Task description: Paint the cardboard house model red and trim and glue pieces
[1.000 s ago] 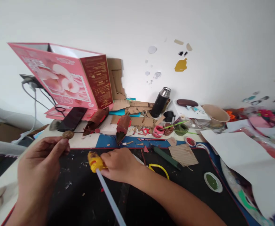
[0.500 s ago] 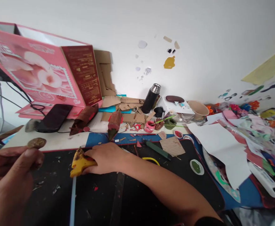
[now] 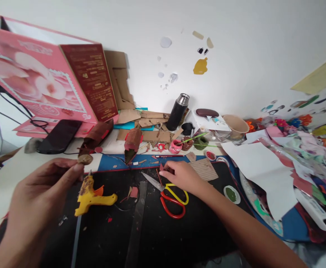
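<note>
My left hand [image 3: 44, 197] pinches a small round brownish disc [image 3: 85, 159] between thumb and fingertips, above the left of the black mat. Just beside it lies a yellow glue gun [image 3: 92, 199] with a long glue stick [image 3: 76, 242] sticking out of its back. My right hand [image 3: 183, 178] is low over the mat with its fingers curled together; what they hold, if anything, is hidden. By its fingertips are a thin reddish-brown strip [image 3: 159, 177] and a small reddish scrap [image 3: 162, 167]. Scissors [image 3: 171, 199] with red and yellow handles lie right below that hand.
A ruler [image 3: 136, 227] crosses the mat [image 3: 202, 238]. Behind stand two brown-red cardboard shapes [image 3: 132, 143], a phone [image 3: 59, 137], paint jars [image 3: 176, 146], a black flask [image 3: 178, 111] and a pink box [image 3: 48, 82]. Papers [image 3: 260, 175] and scraps pile up on the right.
My right hand has let go of the glue gun and moved right to beside the scissors. My left hand has carried the disc right, near the gun's nozzle. The green tool is no longer visible.
</note>
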`<state>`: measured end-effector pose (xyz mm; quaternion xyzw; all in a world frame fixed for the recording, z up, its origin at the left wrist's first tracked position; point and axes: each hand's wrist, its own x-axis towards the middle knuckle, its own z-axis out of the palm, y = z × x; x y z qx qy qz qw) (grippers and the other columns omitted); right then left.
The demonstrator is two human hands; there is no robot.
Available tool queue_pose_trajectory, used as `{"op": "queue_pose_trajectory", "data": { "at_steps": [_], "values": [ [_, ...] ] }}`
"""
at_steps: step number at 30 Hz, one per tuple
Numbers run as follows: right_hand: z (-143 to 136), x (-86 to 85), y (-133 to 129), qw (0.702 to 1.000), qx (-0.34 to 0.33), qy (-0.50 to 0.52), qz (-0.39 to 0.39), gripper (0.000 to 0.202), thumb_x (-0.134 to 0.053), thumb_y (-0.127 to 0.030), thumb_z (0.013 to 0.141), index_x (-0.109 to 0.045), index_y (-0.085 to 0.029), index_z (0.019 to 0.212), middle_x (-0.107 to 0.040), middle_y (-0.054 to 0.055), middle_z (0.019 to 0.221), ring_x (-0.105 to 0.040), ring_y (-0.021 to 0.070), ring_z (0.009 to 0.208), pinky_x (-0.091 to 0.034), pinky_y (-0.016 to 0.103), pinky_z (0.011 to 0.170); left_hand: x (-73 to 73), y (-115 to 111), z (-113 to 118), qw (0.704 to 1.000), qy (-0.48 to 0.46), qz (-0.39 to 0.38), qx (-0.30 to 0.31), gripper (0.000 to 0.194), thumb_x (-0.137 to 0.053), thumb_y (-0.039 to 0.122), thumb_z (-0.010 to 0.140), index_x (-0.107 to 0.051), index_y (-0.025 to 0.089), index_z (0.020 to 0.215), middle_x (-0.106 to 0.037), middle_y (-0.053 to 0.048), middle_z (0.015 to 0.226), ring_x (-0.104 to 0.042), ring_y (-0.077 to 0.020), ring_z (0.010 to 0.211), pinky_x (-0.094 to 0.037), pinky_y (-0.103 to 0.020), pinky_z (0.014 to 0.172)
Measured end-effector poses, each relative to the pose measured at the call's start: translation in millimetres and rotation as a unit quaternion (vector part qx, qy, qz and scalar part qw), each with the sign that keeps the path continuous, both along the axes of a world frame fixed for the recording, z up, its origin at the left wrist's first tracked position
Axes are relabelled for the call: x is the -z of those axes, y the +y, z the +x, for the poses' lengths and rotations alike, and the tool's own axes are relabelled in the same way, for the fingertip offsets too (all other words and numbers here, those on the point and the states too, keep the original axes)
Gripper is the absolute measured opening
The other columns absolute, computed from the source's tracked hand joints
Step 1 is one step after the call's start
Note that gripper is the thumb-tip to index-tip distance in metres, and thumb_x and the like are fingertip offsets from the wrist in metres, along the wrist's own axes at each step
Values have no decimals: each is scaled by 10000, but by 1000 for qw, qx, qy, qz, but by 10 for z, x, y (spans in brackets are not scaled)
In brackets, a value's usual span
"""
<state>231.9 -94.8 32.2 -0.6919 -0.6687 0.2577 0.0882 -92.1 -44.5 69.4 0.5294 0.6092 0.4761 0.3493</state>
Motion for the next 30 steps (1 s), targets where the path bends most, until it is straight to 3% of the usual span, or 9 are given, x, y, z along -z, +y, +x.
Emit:
{"op": "queue_pose_trajectory", "data": {
  "at_steps": [3,6,9,15,21,30],
  "values": [
    [-28,15,-86,998,-23,-47,-29,269,-777,-477,1042,-823,-214,1004,-854,70,923,-787,252,869,-421,303,698,-22,24,141,997,-25,-44,57,371,-930,563,689,-764,242,768,-730,7,707,-594,-166,614,-483,-254,549],
    [-121,40,-99,994,-49,-84,-43,365,-734,-566,1050,-822,-216,1109,-872,113,1020,-814,315,971,-475,341,752,38,91,255,993,-44,-41,103,465,-957,624,674,-734,226,764,-697,11,685,-581,-157,630,-467,-244,559],
    [-179,71,-86,993,-56,-94,-46,353,-732,-508,1057,-795,-205,1228,-873,130,1110,-817,328,1017,-507,353,788,121,165,333,987,-35,-39,151,460,-947,621,703,-742,220,795,-688,8,687,-572,-155,624,-440,-244,536],
    [-135,128,-110,995,-54,-75,-31,194,-695,-384,1090,-805,-228,1124,-875,73,1026,-819,278,971,-478,329,759,157,251,498,974,-31,-35,220,405,-907,581,754,-719,224,788,-747,-20,778,-646,-185,717,-468,-255,582],
    [-75,132,-133,997,-61,-42,-20,149,-781,-356,1050,-810,-231,1124,-871,46,999,-812,259,955,-447,320,740,223,336,653,972,-25,-36,229,493,-894,699,725,-734,234,772,-731,-31,741,-653,-202,695,-517,-296,640],
    [-128,83,-20,986,-126,-101,-27,190,-684,-358,1099,-802,-211,1123,-874,108,1102,-824,307,1033,-509,348,799,319,330,672,968,-17,-47,247,509,-879,722,747,-750,231,786,-721,-32,734,-622,-198,674,-476,-291,602]
  ]
}}
